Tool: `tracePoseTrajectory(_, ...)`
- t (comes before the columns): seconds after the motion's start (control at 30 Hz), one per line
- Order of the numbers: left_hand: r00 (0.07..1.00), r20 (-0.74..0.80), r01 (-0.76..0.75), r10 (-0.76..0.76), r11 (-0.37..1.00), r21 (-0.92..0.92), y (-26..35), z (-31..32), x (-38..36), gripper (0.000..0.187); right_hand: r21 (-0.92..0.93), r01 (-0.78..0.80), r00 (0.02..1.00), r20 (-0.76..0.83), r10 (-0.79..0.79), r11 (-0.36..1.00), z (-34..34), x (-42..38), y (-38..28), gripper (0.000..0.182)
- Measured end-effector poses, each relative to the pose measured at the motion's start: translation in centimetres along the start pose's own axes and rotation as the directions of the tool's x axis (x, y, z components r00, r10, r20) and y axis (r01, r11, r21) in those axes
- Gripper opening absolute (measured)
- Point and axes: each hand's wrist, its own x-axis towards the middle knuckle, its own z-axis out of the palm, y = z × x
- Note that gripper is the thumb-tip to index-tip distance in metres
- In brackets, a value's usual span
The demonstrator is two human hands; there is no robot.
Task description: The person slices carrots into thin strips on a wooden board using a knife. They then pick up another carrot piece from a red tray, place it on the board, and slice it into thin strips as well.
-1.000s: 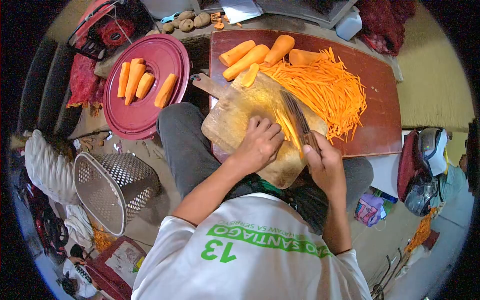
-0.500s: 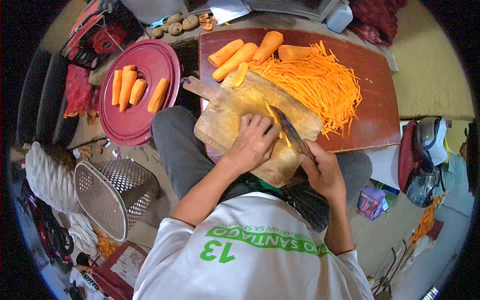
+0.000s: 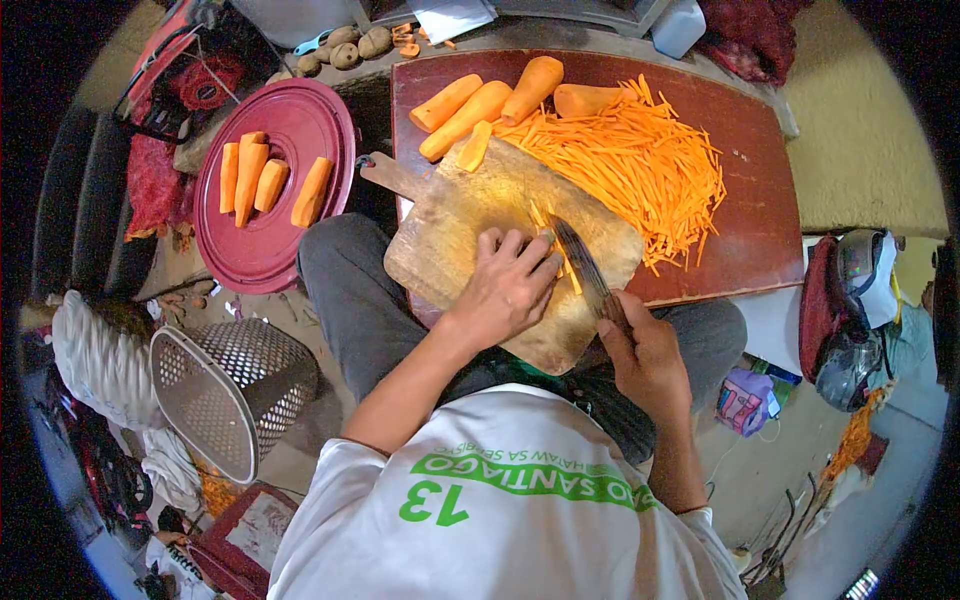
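Observation:
My right hand [image 3: 645,345] is closed round the handle of a kitchen knife [image 3: 584,264], its dark blade slanting up and left over the wooden cutting board [image 3: 440,235]. Beside the blade, my left hand [image 3: 512,282] presses down with curled fingers on a carrot piece [image 3: 573,279], which the fingers mostly cover. Thin orange slivers show between fingertips and blade. A carrot slice [image 3: 475,146] lies on the board's upper edge. Past the board is a heap of carrot strips [image 3: 640,170], with several peeled carrots [image 3: 480,118] along its left and back.
The board overlaps a red table [image 3: 755,220] and my lap. To the left, a red round lid [image 3: 290,110] carries several peeled carrots [image 3: 272,185]. A perforated basket [image 3: 200,400] lies tipped on the floor. Potatoes [image 3: 375,42] sit at the back; a purple package [image 3: 745,402] is at right.
The knife blade has shifted slightly, and its tip is a little lower and further right. My left hand stays almost in place. The whole view has moved slightly.

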Motion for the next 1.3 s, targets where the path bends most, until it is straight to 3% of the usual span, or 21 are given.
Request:
tracePoseTrajectory(0.13,0.999,-0.038,0.000,-0.003,0.997,-0.083,-0.3,0.0,0.1,0.042,-0.025,-0.086,0.996,0.005,0.086,0.996,0.2,0.7,-0.5,0.036)
tracePoseTrajectory(0.3,0.993,-0.116,0.000,-0.018,0.988,-0.153,-0.5,-0.2,-0.2,0.041,-0.067,-0.016,0.996,0.083,0.022,0.998,0.9,2.0,0.2,0.037)
tracePoseTrajectory(0.57,0.980,-0.193,-0.003,-0.038,0.978,-0.209,-0.8,0.5,-0.5,0.041,0.033,-0.045,0.998,-0.042,0.047,0.998,-0.3,0.7,-0.4,0.031)
tracePoseTrajectory(0.87,0.997,-0.072,-0.033,0.032,0.999,-0.011,1.3,-1.0,-0.2,0.045,0.056,-0.111,0.991,-0.068,0.114,0.992,0.8,-1.7,-0.1,0.035)
tracePoseTrajectory(1.1,0.993,-0.120,-0.010,0.009,1.000,-0.009,0.9,0.0,-0.3,0.035,-0.027,-0.067,0.998,-0.005,0.067,0.997,2.1,1.0,0.2,0.036)
tracePoseTrajectory(1.17,0.995,-0.101,-0.008,0.005,1.000,-0.026,0.8,-0.3,-0.5,0.031,0.047,-0.107,0.994,-0.004,0.107,0.993,1.2,1.2,-0.9,0.035)
tracePoseTrajectory(1.3,0.991,-0.087,-0.103,0.103,0.995,0.002,0.6,-0.2,-0.6,0.037,0.043,-0.108,0.994,-0.013,0.109,0.993,0.6,0.2,-0.9,0.035)
